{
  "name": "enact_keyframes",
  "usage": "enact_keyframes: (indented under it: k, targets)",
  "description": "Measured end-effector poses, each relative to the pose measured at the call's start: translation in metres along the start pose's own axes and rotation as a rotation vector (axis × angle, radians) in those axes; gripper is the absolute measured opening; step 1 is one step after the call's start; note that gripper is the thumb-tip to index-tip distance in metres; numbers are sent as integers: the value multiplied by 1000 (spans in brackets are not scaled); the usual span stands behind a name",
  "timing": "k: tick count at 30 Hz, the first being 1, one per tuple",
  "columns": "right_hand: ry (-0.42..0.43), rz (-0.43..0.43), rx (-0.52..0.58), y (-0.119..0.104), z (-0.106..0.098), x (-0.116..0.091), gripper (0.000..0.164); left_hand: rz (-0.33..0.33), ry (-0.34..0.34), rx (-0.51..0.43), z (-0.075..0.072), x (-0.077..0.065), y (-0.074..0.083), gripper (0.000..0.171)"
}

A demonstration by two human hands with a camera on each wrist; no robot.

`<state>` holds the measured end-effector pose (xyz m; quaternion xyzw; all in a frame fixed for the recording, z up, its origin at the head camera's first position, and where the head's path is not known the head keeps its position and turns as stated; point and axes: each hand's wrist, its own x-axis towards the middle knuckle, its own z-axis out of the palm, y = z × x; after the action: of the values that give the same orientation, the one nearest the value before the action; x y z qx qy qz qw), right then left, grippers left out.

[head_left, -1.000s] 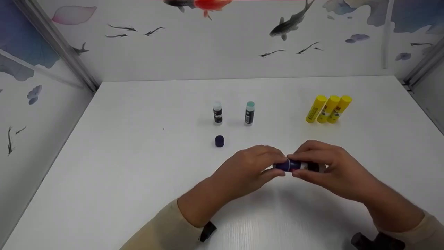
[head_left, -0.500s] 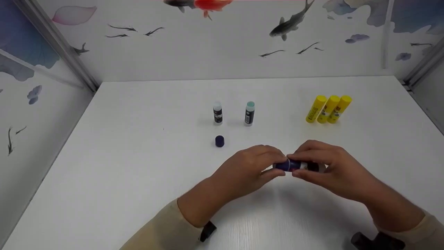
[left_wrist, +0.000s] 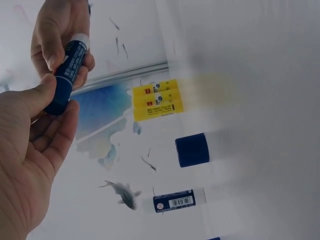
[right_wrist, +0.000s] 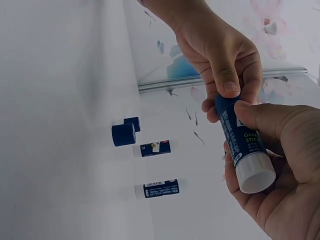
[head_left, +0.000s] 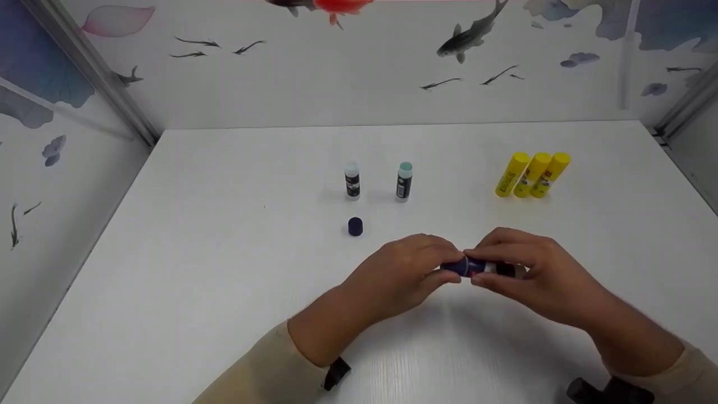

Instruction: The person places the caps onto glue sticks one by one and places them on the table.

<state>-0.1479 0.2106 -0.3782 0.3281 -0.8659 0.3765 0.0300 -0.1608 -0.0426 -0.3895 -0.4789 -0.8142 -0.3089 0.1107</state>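
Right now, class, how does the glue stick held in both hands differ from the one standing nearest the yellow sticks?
The held glue stick is turned sideways; the standing glue stick is upright. The held glue stick has a dark blue cap over one end; the standing glue stick is uncapped. Both bear dark blue labels.

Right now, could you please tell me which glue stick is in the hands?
The capped navy stick, gripped by the left hand and right hand; the two uncapped navy sticks and three yellow sticks stand on the table.

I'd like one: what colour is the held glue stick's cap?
The cap is dark blue, clearest in the left wrist view.
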Motion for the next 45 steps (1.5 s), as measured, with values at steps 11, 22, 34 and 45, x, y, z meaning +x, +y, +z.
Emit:
enact_keyframes:
  k: [11, 22, 34, 45]
  targets:
    - [-5, 5, 13, 0, -1, -1, 33, -16, -15, -14, -2, 0, 2, 27]
    - [-31, -4, 16, 2, -2, -1, 34, -23, -18, 5, -1, 0, 2, 29]
    - [-69, 33, -24, 3, -2, 1, 29, -22, -30, 14, 0, 1, 2, 26]
    - [-94, 49, -16, 3, -3, 0, 31, -19, -38, -13, -1, 1, 0, 24]
